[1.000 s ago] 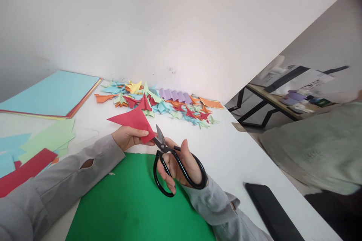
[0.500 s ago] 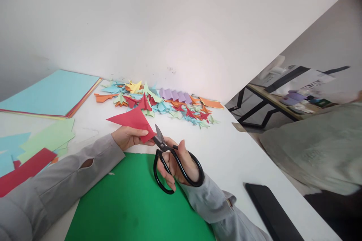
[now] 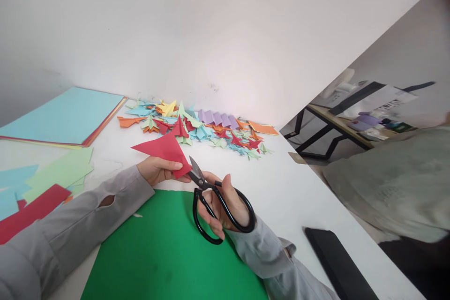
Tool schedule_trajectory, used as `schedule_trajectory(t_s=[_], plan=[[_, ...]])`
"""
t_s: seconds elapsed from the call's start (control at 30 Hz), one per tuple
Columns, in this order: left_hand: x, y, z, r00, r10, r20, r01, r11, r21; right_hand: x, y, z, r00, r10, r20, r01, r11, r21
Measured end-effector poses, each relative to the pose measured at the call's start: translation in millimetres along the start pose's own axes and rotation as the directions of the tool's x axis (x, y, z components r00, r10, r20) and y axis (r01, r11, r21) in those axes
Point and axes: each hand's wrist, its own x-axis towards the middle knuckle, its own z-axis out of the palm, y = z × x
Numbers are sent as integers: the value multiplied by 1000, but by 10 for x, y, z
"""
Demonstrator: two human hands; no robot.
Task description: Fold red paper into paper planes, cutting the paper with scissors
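My left hand [image 3: 161,168] pinches a folded red paper triangle [image 3: 167,147], thumb on top and fingers beneath. A pair of scissors [image 3: 199,181] with black looped handles is in my right hand [image 3: 228,204], whose fingers pass through the handles. The blades are parted, and the lower one meets the red paper at its right corner; how far it reaches under the paper is hidden. Below both hands lies a green mat [image 3: 168,248].
Folded paper pieces [image 3: 179,126] in many colours lie along the wall. At left are a stack of coloured sheets [image 3: 66,115] and paper offcuts [image 3: 59,171]. A black flat object [image 3: 337,262] rests at right. Beyond the table edge, a person in a pale green top [image 3: 393,183] is near another table.
Both hands have shifted slightly left with the paper and scissors. The scissor handles have spread a little farther apart.
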Motion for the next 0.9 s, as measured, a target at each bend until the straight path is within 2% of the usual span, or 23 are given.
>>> schedule_trajectory(t_s=[0.6, 0.9], plan=[[2, 3, -53, 995, 9, 101, -3, 999, -54, -14, -24, 29, 999, -24, 33, 23, 999, 29], [17, 10, -95, 986, -13, 164, 22, 998, -52, -34, -71, 61, 999, -13, 29, 14, 1000, -10]])
